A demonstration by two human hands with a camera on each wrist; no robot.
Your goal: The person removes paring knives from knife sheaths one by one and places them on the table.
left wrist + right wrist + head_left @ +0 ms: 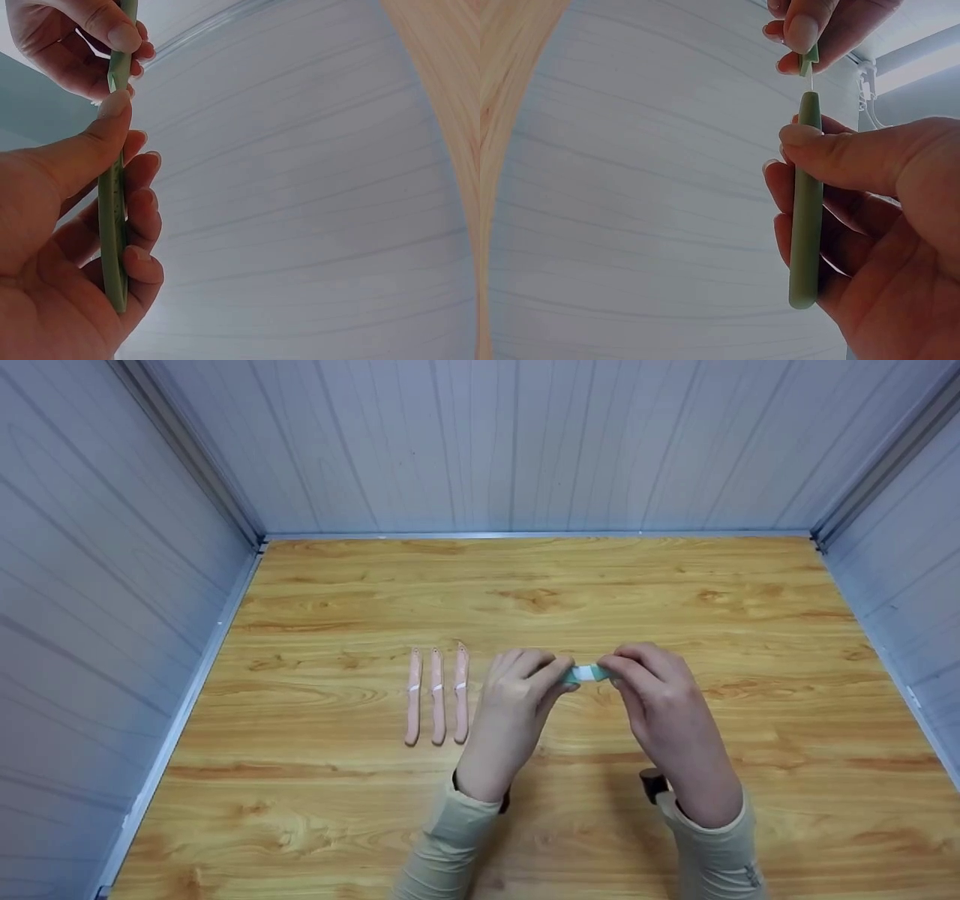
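Between both hands is a small green knife, its white blade (585, 673) bared for a short stretch in the head view. My left hand (514, 712) grips the flat green blade cover (112, 240), with thumb on one side and fingers curled round the other. The green handle (805, 240) lies in my right hand (671, 712), pinched near its front end by the thumb and fingers. In the right wrist view a narrow gap parts handle and cover, and the rest of the blade is hidden inside the cover.
Three pink knives (437, 697) in covers lie side by side on the wooden table (540, 600), left of my left hand. Pale panel walls (480, 450) enclose the table at the back and both sides.
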